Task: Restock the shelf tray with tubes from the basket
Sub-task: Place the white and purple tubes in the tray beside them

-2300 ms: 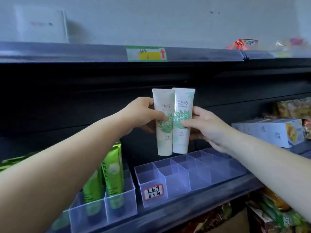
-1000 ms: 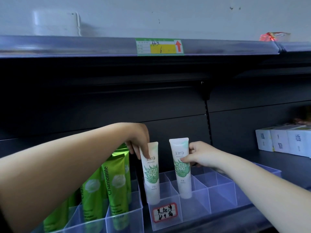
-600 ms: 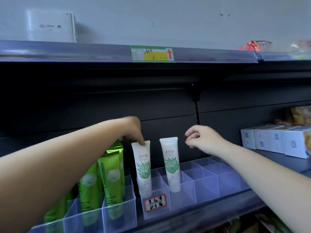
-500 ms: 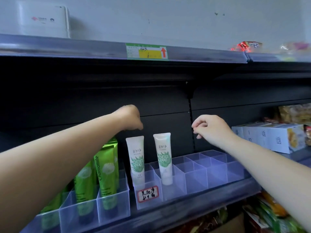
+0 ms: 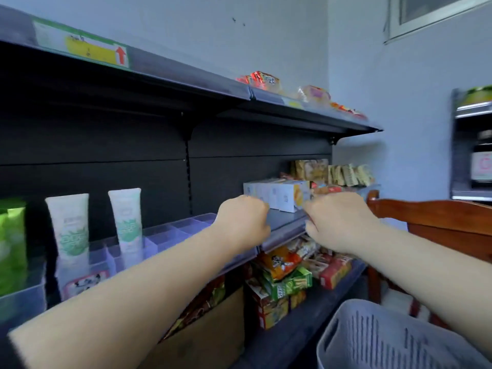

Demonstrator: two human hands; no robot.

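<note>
Two white tubes with green leaf print stand upright in the clear divided shelf tray (image 5: 170, 233): one tube (image 5: 69, 227) on the left, the other tube (image 5: 125, 221) beside it. My left hand (image 5: 243, 222) and my right hand (image 5: 338, 219) hang in the air right of the tray, in front of the shelf edge. Their fingers are curled and hold nothing. The grey slotted basket (image 5: 372, 339) sits at the bottom right; its inside is not visible.
Green tubes (image 5: 12, 243) stand in a tray at far left. White boxes (image 5: 279, 194) and snack packs sit on the shelf to the right. More snack packs (image 5: 287, 272) fill the lower shelf. A wooden chair (image 5: 436, 222) stands at right.
Both hands let go of the two white tubes, which now stand in the tray, and drew back to the right. The view has swung right and down, showing the basket.
</note>
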